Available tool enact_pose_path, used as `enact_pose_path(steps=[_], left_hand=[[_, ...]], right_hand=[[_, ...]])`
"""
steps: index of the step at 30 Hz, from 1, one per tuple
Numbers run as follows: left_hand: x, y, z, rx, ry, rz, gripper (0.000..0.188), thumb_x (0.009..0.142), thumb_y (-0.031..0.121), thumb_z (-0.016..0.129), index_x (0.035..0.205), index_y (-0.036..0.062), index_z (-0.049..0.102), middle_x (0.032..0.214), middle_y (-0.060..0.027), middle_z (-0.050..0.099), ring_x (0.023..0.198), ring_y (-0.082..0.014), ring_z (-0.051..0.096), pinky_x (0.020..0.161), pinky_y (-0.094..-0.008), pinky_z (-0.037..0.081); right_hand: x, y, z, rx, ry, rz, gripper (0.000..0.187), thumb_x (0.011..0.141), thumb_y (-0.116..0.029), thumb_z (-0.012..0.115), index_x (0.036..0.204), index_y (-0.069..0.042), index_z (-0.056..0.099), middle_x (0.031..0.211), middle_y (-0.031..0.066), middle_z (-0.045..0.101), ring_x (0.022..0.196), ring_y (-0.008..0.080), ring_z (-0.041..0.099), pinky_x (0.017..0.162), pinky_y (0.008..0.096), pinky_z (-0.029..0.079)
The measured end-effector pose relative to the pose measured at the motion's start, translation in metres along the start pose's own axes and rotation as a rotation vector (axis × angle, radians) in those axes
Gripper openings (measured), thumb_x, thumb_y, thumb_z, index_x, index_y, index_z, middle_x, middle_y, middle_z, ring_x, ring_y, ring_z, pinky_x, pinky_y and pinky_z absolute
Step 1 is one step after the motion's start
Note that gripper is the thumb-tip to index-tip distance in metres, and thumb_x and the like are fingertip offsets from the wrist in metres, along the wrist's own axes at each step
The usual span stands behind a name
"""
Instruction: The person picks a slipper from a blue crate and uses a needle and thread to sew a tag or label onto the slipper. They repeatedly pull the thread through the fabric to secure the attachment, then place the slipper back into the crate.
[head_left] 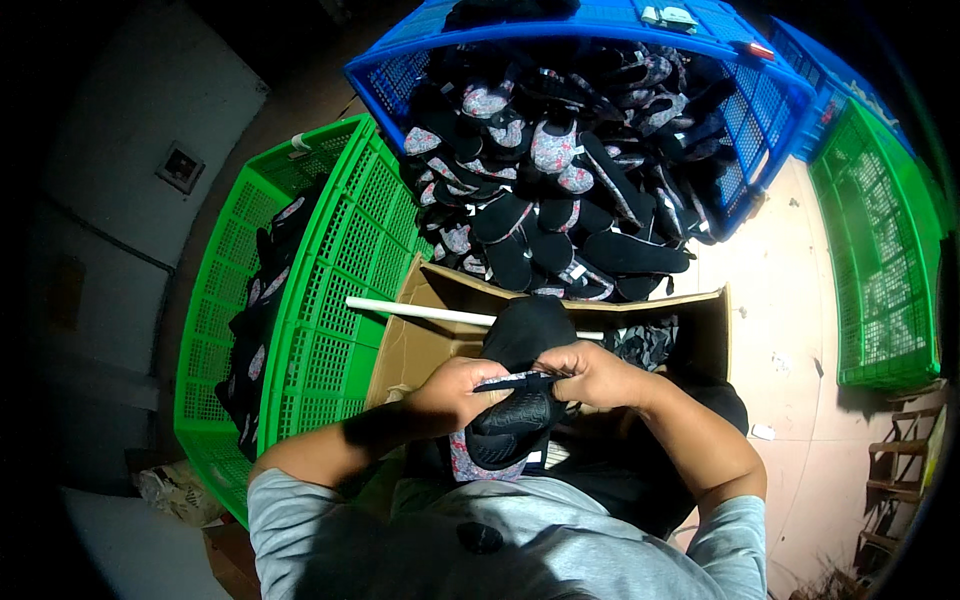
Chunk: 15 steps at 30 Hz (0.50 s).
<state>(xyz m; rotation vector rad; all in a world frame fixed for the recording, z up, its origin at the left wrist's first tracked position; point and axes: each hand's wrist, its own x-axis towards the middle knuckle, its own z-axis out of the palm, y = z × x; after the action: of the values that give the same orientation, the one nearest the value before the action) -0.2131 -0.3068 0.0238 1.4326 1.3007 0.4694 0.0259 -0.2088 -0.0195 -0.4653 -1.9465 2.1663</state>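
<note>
Close to my body I hold a slipper (510, 415) with a black inside and a grey floral outer with red flecks. My left hand (453, 388) pinches its patterned edge from the left, thumb toward the middle. My right hand (592, 374) grips the same edge from the right, fingers closed at the rim. Just beyond the hands is a black, rounded sole-like piece (525, 328); whether it belongs to the same slipper I cannot tell. The fingertips are partly hidden by the fabric.
A cardboard box (400, 355) stands before me, a white rod (420, 311) lying across it. Beyond, a tipped blue crate (765, 120) spills a heap of slippers (555, 145). Green crates (335, 330) with more slippers stand left. Another green crate (880, 270) stands right, near a wooden rack (897, 468).
</note>
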Motion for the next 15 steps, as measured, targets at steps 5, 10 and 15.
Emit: enact_pose_path(steps=[5, 10, 15], left_hand=[[-0.001, -0.012, 0.013, -0.863, -0.062, -0.209, 0.028, 0.105, 0.019, 0.057, 0.123, -0.0017, 0.063, 0.111, -0.0081, 0.070, 0.094, -0.0126, 0.067, 0.084, -0.0270, 0.054], [-0.001, -0.032, 0.044, -1.343, -0.225, -0.048, 0.035, 0.103, 0.023, 0.060, 0.131, 0.0016, 0.059, 0.121, -0.0096, 0.068, 0.110, -0.0191, 0.066, 0.101, -0.0372, 0.051], [0.016, -0.031, 0.054, -1.509, -0.328, -0.044, 0.051, 0.094, 0.015, 0.071, 0.137, -0.0036, 0.051, 0.129, -0.0184, 0.065, 0.118, -0.0301, 0.065, 0.105, -0.0471, 0.051]], right_hand=[[0.003, 0.009, -0.001, 0.432, -0.053, -0.010, 0.017, 0.099, -0.006, 0.064, 0.116, -0.003, 0.060, 0.099, -0.0058, 0.062, 0.090, 0.0044, 0.055, 0.081, 0.0228, 0.047], [0.024, 0.037, 0.017, 0.400, 0.130, -0.113, 0.011, 0.100, -0.004, 0.061, 0.110, -0.005, 0.062, 0.096, -0.0043, 0.062, 0.089, 0.0054, 0.057, 0.080, 0.0228, 0.048], [0.038, 0.074, 0.023, 0.458, 0.156, -0.069, 0.008, 0.097, -0.012, 0.066, 0.098, -0.005, 0.063, 0.090, -0.0027, 0.064, 0.082, 0.0060, 0.058, 0.074, 0.0231, 0.048]])
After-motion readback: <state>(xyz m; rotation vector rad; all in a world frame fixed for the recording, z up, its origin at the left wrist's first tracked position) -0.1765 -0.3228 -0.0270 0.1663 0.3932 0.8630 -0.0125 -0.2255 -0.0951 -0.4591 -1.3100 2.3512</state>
